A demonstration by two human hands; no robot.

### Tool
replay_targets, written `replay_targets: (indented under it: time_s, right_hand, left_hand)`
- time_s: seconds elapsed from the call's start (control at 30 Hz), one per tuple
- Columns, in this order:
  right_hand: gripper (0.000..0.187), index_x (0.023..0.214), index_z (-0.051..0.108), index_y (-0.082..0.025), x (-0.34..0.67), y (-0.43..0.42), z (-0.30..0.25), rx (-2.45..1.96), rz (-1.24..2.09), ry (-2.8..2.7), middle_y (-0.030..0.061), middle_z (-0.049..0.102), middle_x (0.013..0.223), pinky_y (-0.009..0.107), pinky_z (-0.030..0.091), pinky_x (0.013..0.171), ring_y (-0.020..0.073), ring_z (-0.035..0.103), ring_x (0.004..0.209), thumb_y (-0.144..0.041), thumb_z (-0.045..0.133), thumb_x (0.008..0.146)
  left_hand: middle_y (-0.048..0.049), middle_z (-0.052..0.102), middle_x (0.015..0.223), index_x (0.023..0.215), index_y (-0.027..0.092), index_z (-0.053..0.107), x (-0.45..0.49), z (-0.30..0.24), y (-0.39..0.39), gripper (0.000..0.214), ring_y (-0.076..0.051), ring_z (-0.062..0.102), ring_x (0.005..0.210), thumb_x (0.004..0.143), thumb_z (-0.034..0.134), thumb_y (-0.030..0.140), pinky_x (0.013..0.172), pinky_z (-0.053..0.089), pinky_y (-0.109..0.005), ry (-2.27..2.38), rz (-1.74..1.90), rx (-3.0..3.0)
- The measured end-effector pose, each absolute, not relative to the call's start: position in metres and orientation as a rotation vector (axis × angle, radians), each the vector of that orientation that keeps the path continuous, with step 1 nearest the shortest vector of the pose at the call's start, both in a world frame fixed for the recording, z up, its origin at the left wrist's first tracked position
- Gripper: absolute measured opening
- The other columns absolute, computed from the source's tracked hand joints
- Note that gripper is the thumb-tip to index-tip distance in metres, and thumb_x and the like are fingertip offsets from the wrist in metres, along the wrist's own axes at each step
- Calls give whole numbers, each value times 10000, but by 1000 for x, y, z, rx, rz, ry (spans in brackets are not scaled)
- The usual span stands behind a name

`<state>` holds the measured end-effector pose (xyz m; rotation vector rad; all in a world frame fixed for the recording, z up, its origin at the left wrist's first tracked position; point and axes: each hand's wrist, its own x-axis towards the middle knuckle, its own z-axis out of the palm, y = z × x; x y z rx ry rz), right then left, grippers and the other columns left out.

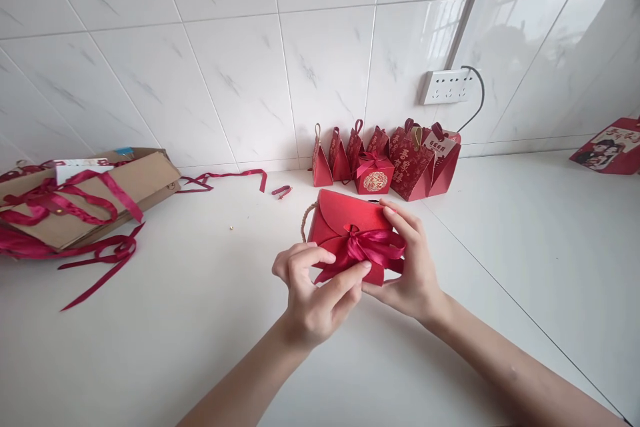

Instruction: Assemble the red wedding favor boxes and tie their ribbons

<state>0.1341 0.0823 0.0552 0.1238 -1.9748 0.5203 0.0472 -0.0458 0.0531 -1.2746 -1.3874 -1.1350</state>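
A small red gift box (pixel 336 208) with a curved flap is held up above the white table, tilted toward me. Across its front is a magenta satin ribbon bow (pixel 373 245), its loops to the right. A twisted tan cord handle (pixel 304 221) sticks out on the left side. My right hand (pixel 413 263) grips the box from its right side, fingers on the upper edge and thumb underneath. With bent fingers, my left hand (pixel 317 290) holds the ribbon at the lower left of the bow; its thumb is partly hidden.
Several red gift boxes (pixel 411 170) with loop handles stand by the tiled wall, below a white power strip (pixel 449 87). On the left, a cardboard box (pixel 150 177) is draped with loose ribbon (pixel 107 253). Another red box (pixel 607 147) sits far right. A ribbon scrap (pixel 281 191) lies behind.
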Motion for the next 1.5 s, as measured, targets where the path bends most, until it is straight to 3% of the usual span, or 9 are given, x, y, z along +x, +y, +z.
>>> replay_targets:
  time_s: [0.43,0.7,0.93,1.07,1.17,1.27,1.37,1.5]
  right_hand:
    - [867,1446,233,-269,135,79,56,79,559,-1980,185,357,1385,550,561,865,346,438,1269,-371,742,752]
    - [842,1428,287,-217,135,81,60,163,465,-1930,203,394,1341,524,550,880,356,440,1265,-367,751,741]
    - [849,1439,248,-251,135,82,56,138,510,-1962,193,368,1358,454,611,751,348,443,1262,-316,740,750]
    - [789,1388,337,-252,131,95,49,144,477,-1985,188,340,1366,388,621,636,366,449,1249,-339,752,723]
    - [742,1316,397,-246,125,108,53,-161,894,-1854,160,426,1309,334,610,574,313,547,1130,-411,756,688]
    - [557,1213,464,-235,122,116,67,-423,1729,-1465,101,592,1127,290,592,497,217,650,850,-520,631,765]
    - [473,1088,545,-190,124,118,79,-420,2419,-1033,65,664,906,249,571,430,173,663,660,-582,494,828]
    - [518,979,587,-155,128,115,79,-297,2810,-745,57,679,744,198,539,382,182,689,613,-624,403,860]
  left_hand:
    - [-56,423,891,837,244,715,48,55,-47,191,-199,398,937,833,579,111,797,406,-330,-1376,-1108,-1261]
    - [-58,405,891,836,247,718,49,57,-49,203,-203,389,921,819,576,102,764,424,-318,-1371,-1126,-1284]
    - [-50,435,888,823,241,706,48,57,-47,183,-195,415,923,834,570,119,797,405,-327,-1384,-1095,-1251]
    - [-49,433,877,829,231,693,44,56,-48,190,-197,433,915,799,565,95,774,408,-332,-1370,-1073,-1280]
    - [-45,406,839,779,222,679,43,54,-49,213,-200,434,882,768,508,95,729,394,-335,-1345,-1105,-1358]
    - [-49,416,823,744,208,660,43,51,-50,224,-205,425,874,740,472,87,718,382,-339,-1358,-1132,-1452]
    - [-44,458,795,759,200,644,41,49,-49,223,-195,440,845,724,469,66,723,382,-335,-1347,-1107,-1575]
    - [-37,514,768,792,185,619,37,46,-47,205,-183,465,813,733,469,57,714,410,-320,-1335,-1076,-1727]
